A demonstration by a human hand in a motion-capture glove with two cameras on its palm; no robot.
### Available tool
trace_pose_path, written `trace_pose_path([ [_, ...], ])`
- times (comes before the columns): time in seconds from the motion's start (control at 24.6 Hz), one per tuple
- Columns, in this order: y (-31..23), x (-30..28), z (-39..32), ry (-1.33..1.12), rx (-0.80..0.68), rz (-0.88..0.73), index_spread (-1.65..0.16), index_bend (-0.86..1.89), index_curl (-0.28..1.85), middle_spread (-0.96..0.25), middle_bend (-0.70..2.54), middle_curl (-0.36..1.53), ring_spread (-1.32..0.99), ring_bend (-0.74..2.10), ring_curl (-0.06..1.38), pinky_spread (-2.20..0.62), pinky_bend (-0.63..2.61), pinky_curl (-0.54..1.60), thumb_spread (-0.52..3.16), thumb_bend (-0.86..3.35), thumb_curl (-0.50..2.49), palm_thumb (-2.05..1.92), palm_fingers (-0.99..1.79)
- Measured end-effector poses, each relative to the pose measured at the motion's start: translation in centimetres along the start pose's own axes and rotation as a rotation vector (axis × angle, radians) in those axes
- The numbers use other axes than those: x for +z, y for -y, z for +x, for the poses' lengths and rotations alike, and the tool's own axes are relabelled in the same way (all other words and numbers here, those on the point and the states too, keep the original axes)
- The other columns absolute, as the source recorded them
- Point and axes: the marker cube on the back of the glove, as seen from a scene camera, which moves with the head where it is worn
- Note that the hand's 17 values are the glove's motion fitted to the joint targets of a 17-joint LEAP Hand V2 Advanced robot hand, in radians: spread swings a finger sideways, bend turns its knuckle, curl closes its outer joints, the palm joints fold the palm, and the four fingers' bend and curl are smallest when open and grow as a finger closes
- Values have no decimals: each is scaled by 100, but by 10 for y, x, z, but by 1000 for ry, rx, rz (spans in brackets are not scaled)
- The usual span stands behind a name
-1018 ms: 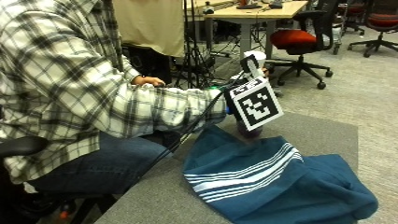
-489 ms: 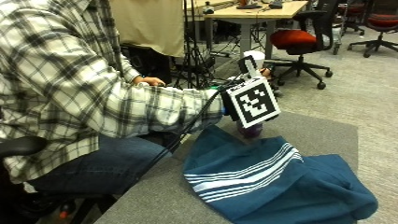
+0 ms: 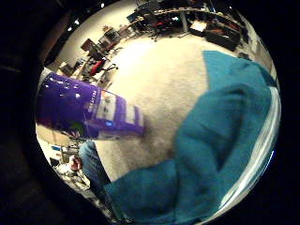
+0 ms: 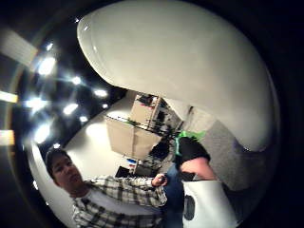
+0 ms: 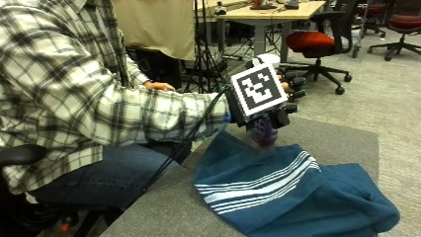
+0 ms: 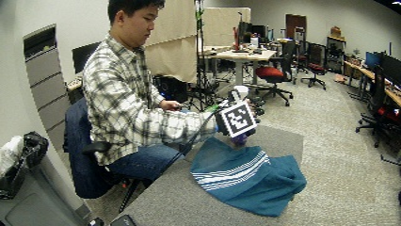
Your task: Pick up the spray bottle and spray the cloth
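The table (image 5: 342,143) is grey and carries the cloth (image 5: 289,192), a teal towel with white stripes, lying rumpled across the near half of the surface. The person (image 5: 79,94) sits beside the table with the right arm extended over its edge.

The right hand (image 5: 279,96) is closed around the spray bottle (image 5: 265,132), grasping it at the upper part; the fingers show past the edge of the marker, wrapped on the white head. The purple body of the bottle hangs below the hand, just above the far edge of the cloth and apart from the table.

Compared with one second earlier, the hand and bottle have risen slightly and the nozzle end has tipped toward the cloth; the cloth itself has not moved.

Judgement: the pick-up step is complete and the bottle is being aimed. No mist or wet patch is visible, so the spraying step appears not yet done
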Motion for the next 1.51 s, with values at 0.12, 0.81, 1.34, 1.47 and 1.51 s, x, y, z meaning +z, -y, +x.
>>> trace_pose_path([
  [0.12,-9,-12,1,-124,26,-25,-33,18,29,-9,15,41,0,23,35,14,41,34,78,-10,59,67,-4],
  [0.81,-126,-139,-3,-801,311,-111,-38,18,32,-11,16,33,7,20,31,19,40,30,98,-5,44,28,-2],
  [1.34,-289,-170,-57,-849,432,34,-40,19,32,-11,16,30,9,19,30,20,40,29,102,-2,42,29,-2],
  [1.47,-331,-163,-68,-850,489,56,-40,18,32,-11,17,30,9,19,30,20,40,29,103,-2,42,30,-2],
  [1.51,-344,-160,-71,-852,510,60,-40,18,32,-11,17,29,9,19,30,20,40,29,103,-2,42,30,-2],
])
